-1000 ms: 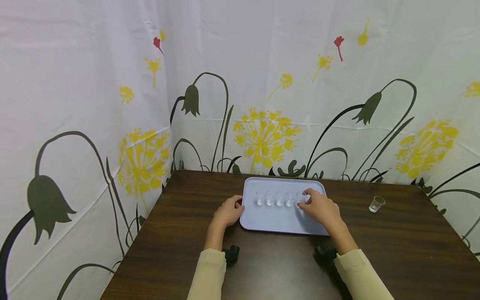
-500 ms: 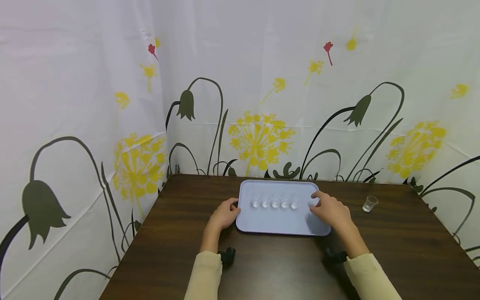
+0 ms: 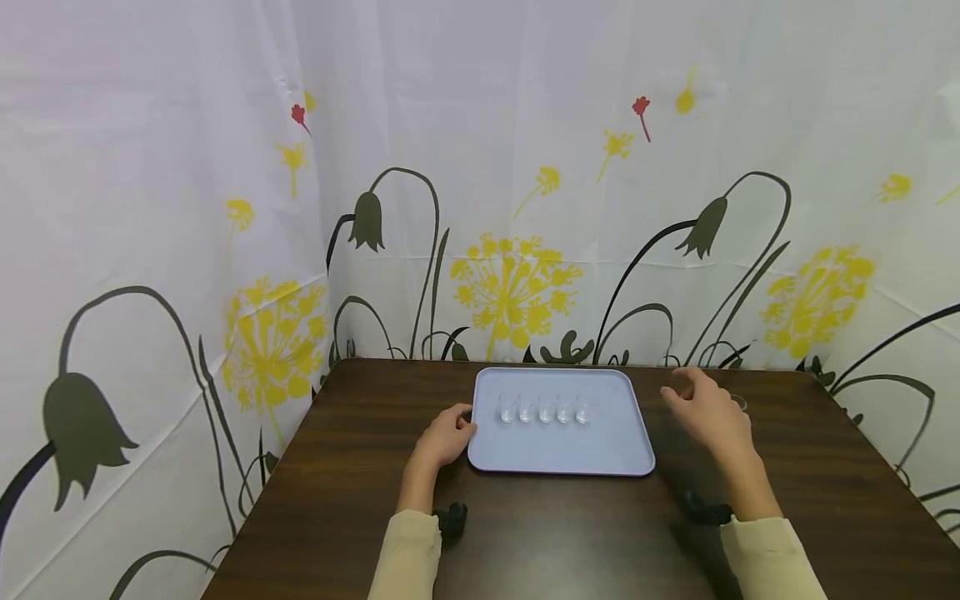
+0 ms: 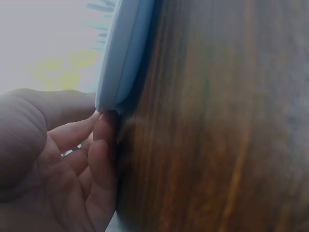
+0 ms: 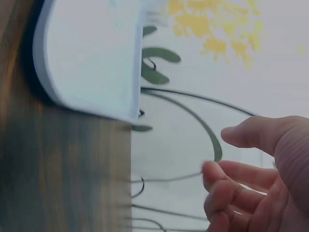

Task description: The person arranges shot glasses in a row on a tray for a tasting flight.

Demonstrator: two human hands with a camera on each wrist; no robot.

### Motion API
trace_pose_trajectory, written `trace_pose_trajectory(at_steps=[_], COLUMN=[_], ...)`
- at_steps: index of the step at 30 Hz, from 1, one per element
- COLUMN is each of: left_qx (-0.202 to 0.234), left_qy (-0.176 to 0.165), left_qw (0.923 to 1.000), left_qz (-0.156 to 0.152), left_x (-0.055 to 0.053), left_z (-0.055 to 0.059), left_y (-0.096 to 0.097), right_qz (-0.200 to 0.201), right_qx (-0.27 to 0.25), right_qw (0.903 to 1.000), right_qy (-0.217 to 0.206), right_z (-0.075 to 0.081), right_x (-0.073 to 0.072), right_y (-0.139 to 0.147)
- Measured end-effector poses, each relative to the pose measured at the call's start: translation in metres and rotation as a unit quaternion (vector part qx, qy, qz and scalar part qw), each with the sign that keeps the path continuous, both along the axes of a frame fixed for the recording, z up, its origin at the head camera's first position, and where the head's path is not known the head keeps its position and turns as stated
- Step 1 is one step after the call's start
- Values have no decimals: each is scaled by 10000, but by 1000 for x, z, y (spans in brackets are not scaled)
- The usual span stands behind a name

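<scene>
A light blue rectangular tray lies on the wooden table in the head view. Several small clear cups stand on it in a row, left of its middle. My left hand holds the tray's left edge; in the left wrist view its thumb is at the rim with the fingertips just below. To the right of the tray, my right hand is raised over the table, its fingers loosely bent and nothing between them. Behind that hand another clear cup is mostly hidden, only part of its rim showing.
The dark wooden table runs back to a white curtain printed with yellow and green flowers. A black wrist camera sits by the left wrist, another by the right one.
My right hand has let go of the rightmost cup in the row and moved right, off the tray, toward the lone cup. The left hand stays at the tray's edge.
</scene>
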State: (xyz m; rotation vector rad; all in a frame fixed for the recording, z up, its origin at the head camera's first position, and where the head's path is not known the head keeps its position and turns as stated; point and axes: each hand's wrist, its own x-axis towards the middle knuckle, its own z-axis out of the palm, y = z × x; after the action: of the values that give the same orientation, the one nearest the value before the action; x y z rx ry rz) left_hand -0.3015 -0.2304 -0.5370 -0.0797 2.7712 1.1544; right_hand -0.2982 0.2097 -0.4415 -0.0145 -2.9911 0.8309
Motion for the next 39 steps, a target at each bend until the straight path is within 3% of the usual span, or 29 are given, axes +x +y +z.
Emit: trace_pose_trajectory(at_steps=[2, 4, 7, 11, 17, 30, 39], left_qx=[-21, -11, 8, 75, -40, 39, 49], left_qy=[30, 66, 123, 148, 117, 36, 33], left_qw=[10000, 10000, 9999, 9997, 9997, 9998, 9998], left_qz=[37, 52, 72, 151, 201, 196, 198], left_x=[-4, -1, 10, 22, 25, 25, 26], left_z=[-6, -3, 11, 27, 31, 31, 31], left_y=[-1, -1, 4, 11, 14, 12, 12], right_qz=[-137, -254, -433, -617, -823, -926, -685], right_qx=[-72, -125, -185, -228, -261, -331, -623], right_qw=[9999, 9996, 9988, 9959, 9881, 9856, 9880], right_qy=[27, 26, -110, -613, -1276, -1379, -1239], right_z=[2, 3, 4, 2, -9, -28, -36], right_x=[0, 0, 1, 1, -4, -10, -13], right_y=[8, 17, 33, 55, 75, 91, 101])
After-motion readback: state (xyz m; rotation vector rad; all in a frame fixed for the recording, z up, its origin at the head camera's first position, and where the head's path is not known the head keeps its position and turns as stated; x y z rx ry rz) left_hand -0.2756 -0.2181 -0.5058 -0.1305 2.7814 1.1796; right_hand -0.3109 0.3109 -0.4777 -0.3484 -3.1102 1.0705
